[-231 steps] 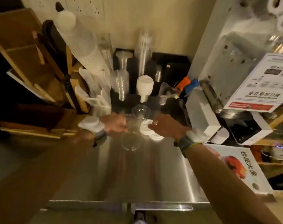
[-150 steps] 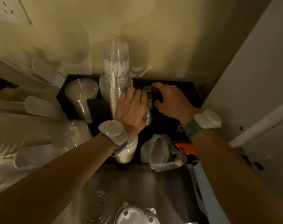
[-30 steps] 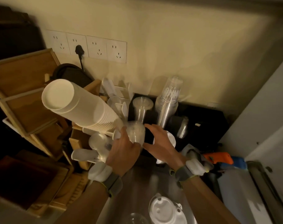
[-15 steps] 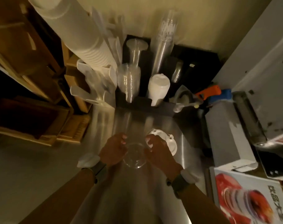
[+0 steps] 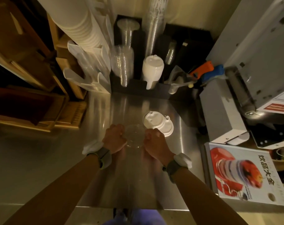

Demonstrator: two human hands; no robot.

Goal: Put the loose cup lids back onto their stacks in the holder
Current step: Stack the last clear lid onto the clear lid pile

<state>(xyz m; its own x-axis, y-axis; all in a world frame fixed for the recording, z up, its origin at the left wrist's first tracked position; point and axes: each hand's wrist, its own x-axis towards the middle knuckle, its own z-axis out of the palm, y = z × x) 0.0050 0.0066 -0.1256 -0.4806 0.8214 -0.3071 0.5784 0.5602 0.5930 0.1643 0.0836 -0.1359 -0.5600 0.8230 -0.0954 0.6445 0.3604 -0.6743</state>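
A clear dome lid [image 5: 134,135] rests on the steel counter [image 5: 121,176]. My left hand [image 5: 114,138] grips its left rim and my right hand [image 5: 154,142] grips its right rim. Just beyond my right hand lie two white lids [image 5: 157,122], overlapping on the counter. At the back stands the black holder [image 5: 138,90]. It carries a stack of clear dome lids [image 5: 121,62], a stack of white lids [image 5: 152,67], a clear flat-lid stack [image 5: 128,30] and a tall column of clear cups [image 5: 154,25].
A long sleeve of white paper cups [image 5: 76,18] leans over wooden racks [image 5: 24,70] at the left. A grey box [image 5: 222,111] and a sealing machine [image 5: 259,54] stand at the right. A printed menu [image 5: 245,174] lies at the counter's right edge.
My hands came back from the holder to the counter and closed on the clear dome lid. Since half a second ago they have hardly moved; the camera tilted down slightly.
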